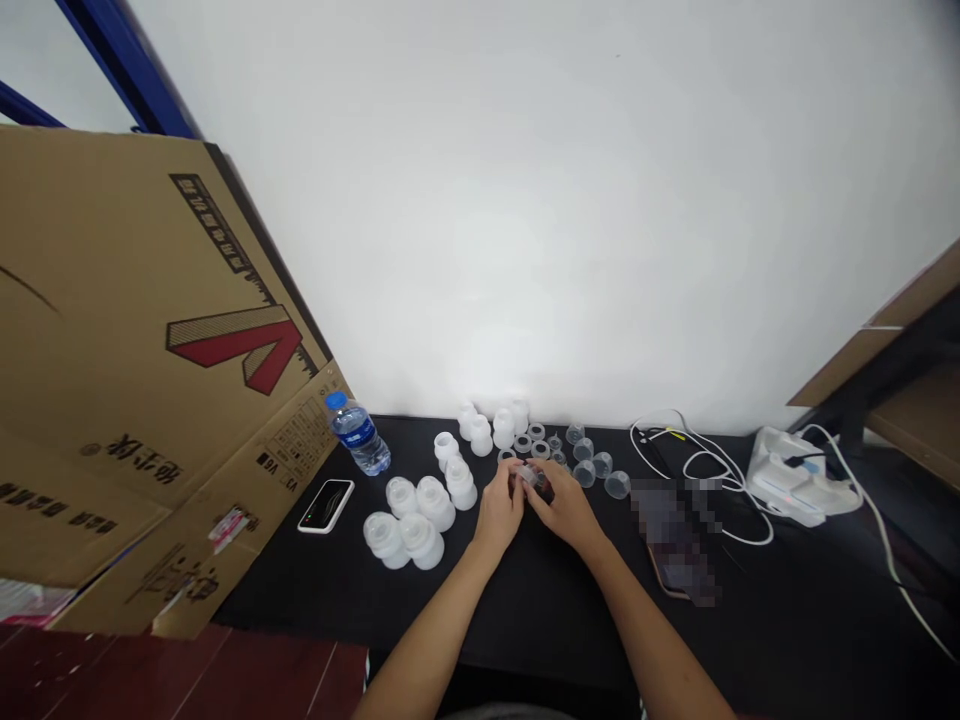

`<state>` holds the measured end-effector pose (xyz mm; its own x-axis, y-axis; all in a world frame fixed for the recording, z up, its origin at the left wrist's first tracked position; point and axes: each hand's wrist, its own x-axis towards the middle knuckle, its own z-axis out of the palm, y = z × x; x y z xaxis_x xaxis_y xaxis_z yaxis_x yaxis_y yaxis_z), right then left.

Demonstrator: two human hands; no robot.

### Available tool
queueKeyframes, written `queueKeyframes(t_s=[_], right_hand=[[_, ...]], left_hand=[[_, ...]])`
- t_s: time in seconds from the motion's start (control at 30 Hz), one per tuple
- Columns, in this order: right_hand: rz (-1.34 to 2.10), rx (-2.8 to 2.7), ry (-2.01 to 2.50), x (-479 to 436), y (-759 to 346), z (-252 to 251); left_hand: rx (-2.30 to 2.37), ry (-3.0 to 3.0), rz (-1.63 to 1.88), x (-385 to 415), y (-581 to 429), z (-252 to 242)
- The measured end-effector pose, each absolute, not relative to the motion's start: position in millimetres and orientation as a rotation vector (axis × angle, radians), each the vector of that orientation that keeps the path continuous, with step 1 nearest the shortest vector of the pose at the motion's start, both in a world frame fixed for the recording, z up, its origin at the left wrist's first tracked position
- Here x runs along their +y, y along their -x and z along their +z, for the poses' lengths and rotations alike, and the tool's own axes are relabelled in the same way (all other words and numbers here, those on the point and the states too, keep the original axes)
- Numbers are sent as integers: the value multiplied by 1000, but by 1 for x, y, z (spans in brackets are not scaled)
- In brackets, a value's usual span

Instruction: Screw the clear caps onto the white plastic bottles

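My left hand [501,507] and my right hand [559,503] meet over the black table, fingers closed together on a small clear plastic part [531,474]. Its exact kind is partly hidden by my fingers. Just beyond my hands lie several translucent rings [540,450] and small clear nipple-like pieces [555,442]. Right of these sit several clear dome caps [617,485]. To the left stand several white plastic bottles [422,540], some with clear caps on top. More white bottles [504,428] stand at the back near the wall.
A water bottle [358,435] and a white phone [326,506] are at the left, beside a large cardboard box [135,380]. On the right lie a dark phone [675,545], white cables [709,465] and a white power strip [795,480]. A white wall [525,220] bounds the table's back.
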<state>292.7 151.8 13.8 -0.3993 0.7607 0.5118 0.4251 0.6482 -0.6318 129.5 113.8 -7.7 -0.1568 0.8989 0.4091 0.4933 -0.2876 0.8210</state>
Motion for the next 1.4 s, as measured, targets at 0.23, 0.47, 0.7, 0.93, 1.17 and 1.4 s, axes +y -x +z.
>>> queueKeyframes(t_s=[0.23,0.47,0.7,0.93,1.17,1.4], right_hand=[[734,-1939,847,154,-293,15],[811,-1858,862,160,-292,13],[785,-1792,941,163,-294,13],[771,-1782,946,162,-295,13],[762,-1788,928,162,-295,13],[798,-1797,900,166,-300,12]], left_hand=[[1516,-1642,1448,116,-126,-10],[1498,-1641,1510,118,-127,-13],[1421,-1480,1508,115,-130,-6],[1344,-1401,1579,115,-133,-6],[1416,-1567,1477,115,-131,-1],[1430,-1653,1456,116,-130,-4]])
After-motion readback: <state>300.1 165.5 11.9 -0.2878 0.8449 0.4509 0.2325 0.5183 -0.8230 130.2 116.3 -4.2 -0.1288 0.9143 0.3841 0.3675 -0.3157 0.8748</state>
